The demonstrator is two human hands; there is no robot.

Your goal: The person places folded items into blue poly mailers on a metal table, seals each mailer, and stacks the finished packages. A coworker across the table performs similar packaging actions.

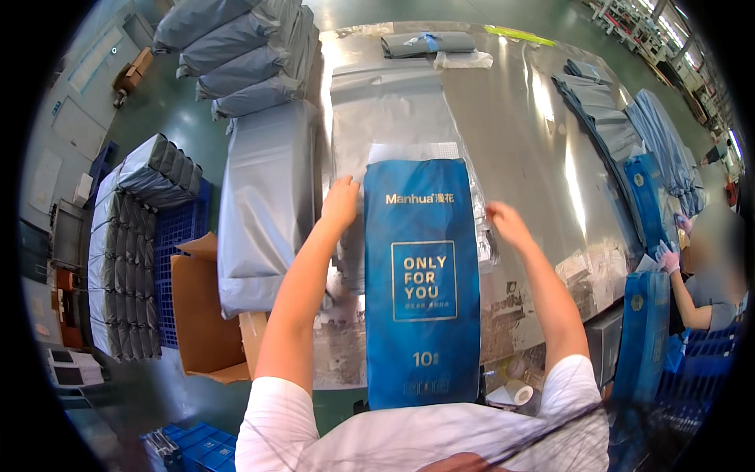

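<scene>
Blue bag (422, 283) is being flanked by left hand (340, 202) and right hand (509, 224), seemingly for two-sided access; whether fingers (347, 186) are grasping cannot be told.

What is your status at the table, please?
Left hand beside blue printed package; right hand off its other side. Printed face showing; nothing lying over it.

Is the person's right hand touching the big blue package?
Apart. The head view shows a visible gap between the right hand and the blue package.
</scene>
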